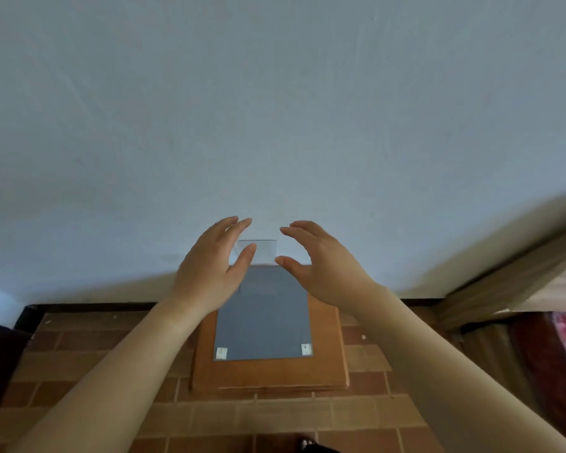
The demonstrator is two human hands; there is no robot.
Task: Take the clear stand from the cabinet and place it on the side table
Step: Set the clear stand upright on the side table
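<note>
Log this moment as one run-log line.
stage: placing | clear stand: on side table, against wall | left hand: open, beside it | right hand: open, beside it | contact: unclear

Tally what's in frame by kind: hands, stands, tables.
Hands: 2, left hand and right hand, both open, either side of the stand's top
Clear stand: 1, on the table
Wooden side table: 1
Total: 4
</note>
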